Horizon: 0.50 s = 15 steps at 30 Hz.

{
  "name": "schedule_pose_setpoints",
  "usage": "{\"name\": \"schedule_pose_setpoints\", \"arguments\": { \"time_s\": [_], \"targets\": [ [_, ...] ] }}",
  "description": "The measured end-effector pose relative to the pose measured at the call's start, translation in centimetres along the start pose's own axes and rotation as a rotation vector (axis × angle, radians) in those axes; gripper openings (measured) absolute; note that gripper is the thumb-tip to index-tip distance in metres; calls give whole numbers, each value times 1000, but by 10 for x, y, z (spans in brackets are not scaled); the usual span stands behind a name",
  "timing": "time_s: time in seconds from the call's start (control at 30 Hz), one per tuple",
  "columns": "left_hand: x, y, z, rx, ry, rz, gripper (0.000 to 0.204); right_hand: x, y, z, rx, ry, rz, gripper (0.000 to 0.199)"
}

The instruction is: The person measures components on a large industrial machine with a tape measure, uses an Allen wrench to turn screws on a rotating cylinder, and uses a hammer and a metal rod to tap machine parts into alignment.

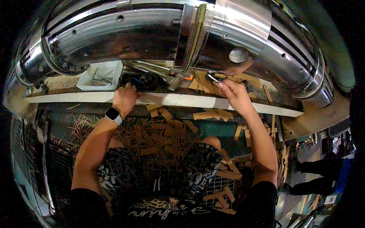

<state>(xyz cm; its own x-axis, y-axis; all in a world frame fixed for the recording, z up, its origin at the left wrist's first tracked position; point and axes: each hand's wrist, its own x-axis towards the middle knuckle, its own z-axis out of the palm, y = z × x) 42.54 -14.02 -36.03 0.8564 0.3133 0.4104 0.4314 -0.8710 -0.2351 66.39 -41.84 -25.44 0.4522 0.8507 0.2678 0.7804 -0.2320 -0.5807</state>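
Note:
A big polished metal cylinder [125, 34] with rings and small holes lies across the top of the view. My left hand [124, 98], with a watch on the wrist, rests on the ledge [76, 97] beside a dark part [140, 80]. My right hand [232, 93] is raised under the cylinder and pinches a small shiny metal tool [213, 78] by its end. A ratchet with an orange band [178, 75] lies between the hands on the ledge.
A white tray [99, 76] with metal pieces sits at the left on the ledge. Flat wooden strips [207, 114] and thin sticks [87, 127] litter the ledge and the mesh floor [30, 152]. A person's legs [315, 167] show at right.

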Motion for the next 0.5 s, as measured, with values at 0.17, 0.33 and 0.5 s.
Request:
{"name": "schedule_pose_setpoints", "arguments": {
  "time_s": [0.17, 0.33, 0.5],
  "targets": [
    [0, -4, -2, 13, 30, 105, 26, 3, -13, -16, -88, -102, -20, 30],
    [-4, -8, 15, 14, 10, 41, 22, 7, -19, -27, -58, -228, -19, 32],
    [-1, -5, 14, -4, 10, 25, 30, 6, -17, -24, 70, -225, -22, 36]
  ]
}}
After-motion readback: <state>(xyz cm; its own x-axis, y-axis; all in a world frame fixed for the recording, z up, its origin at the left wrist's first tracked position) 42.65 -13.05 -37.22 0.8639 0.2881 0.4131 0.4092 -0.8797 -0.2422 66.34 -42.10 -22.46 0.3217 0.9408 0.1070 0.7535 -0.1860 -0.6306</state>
